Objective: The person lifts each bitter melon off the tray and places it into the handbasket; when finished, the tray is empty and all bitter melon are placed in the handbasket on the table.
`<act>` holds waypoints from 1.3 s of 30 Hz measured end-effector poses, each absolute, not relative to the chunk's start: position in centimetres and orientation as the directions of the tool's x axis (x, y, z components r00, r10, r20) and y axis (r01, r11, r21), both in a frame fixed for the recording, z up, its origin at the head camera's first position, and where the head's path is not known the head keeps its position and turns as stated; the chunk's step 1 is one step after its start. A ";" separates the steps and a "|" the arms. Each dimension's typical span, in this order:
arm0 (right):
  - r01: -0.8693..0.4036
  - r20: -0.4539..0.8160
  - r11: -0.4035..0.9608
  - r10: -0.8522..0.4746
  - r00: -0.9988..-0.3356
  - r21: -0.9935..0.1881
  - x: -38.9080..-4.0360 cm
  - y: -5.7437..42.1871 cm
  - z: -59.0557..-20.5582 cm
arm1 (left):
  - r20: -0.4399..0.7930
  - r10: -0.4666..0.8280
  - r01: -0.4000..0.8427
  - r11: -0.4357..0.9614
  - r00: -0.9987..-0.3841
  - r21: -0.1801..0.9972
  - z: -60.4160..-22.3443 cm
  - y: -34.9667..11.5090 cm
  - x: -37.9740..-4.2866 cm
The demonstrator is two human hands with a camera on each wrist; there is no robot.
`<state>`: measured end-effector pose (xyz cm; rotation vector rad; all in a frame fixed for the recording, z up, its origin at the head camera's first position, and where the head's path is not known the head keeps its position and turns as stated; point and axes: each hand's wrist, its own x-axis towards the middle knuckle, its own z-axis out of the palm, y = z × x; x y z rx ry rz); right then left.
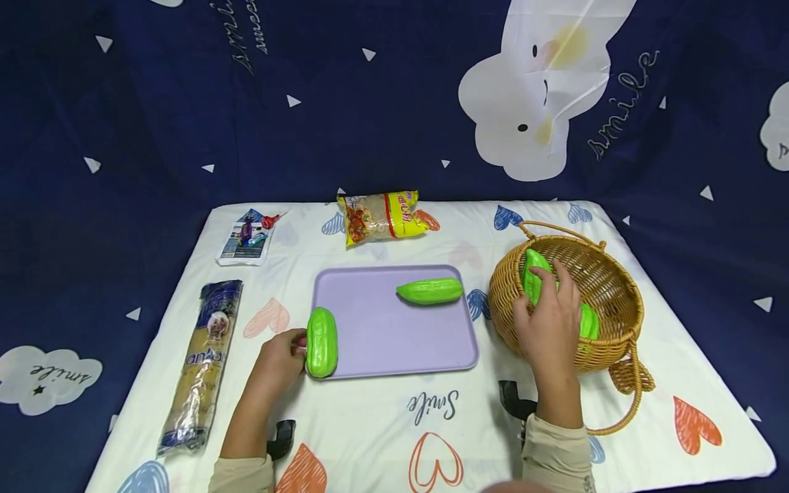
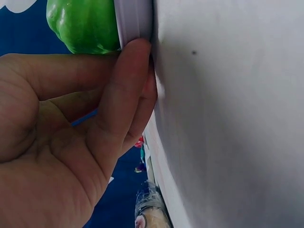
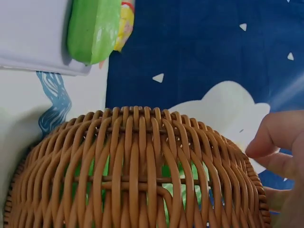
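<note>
A green ribbed fruit (image 1: pixel 322 342), shaped like a star fruit, lies along the left rim of the lilac tray (image 1: pixel 382 335). My left hand (image 1: pixel 283 356) pinches the tray's rim beside it; the left wrist view shows fingertips (image 2: pixel 136 50) on the rim's outer side. Another green fruit (image 1: pixel 430 291) lies at the tray's upper right. Over the wicker basket (image 1: pixel 508 294), my right hand (image 1: pixel 551 318) reaches in, thumb and index finger around a green fruit (image 1: pixel 533 263). A further green piece (image 1: pixel 589 322) shows beside the hand. The weave hides most of the contents in the right wrist view.
Behind the tray lies a yellow food bag (image 1: pixel 382 218). A long pack of noodles (image 1: pixel 203 366) lies to the left, with a small packet (image 1: pixel 246 239) and wrapped candy beyond it. The basket's handle (image 1: pixel 635 404) hangs towards the front.
</note>
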<state>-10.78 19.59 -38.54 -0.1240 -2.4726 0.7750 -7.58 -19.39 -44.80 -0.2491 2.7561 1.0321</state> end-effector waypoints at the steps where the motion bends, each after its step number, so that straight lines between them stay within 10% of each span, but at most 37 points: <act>1: -0.076 0.478 0.831 0.239 -0.845 -0.551 -10.8 19.5 -38.6 | -0.231 -0.089 -0.219 0.745 -0.969 0.631 -44.8 -19.4 -7.6; 10: -0.386 0.639 0.764 0.044 -0.768 -0.517 -10.7 15.1 -39.7 | -0.217 -0.090 -0.210 0.748 -0.972 0.629 -44.8 -19.6 -7.7; 16: -0.534 0.486 0.703 -0.300 -0.821 -0.469 -9.7 8.9 -40.9 | -0.233 -0.095 -0.224 0.746 -0.968 0.627 -44.8 -19.6 -7.7; 24: -0.691 0.248 0.643 -0.647 -0.721 -0.331 -8.3 2.0 -42.4 | -0.213 -0.087 -0.206 0.740 -0.973 0.640 -44.9 -19.6 -7.7; 39: -0.738 0.112 0.604 -0.746 -0.656 -0.300 -7.9 -0.6 -44.7 | -0.217 -0.092 -0.215 0.725 -0.972 0.654 -45.0 -19.5 -7.6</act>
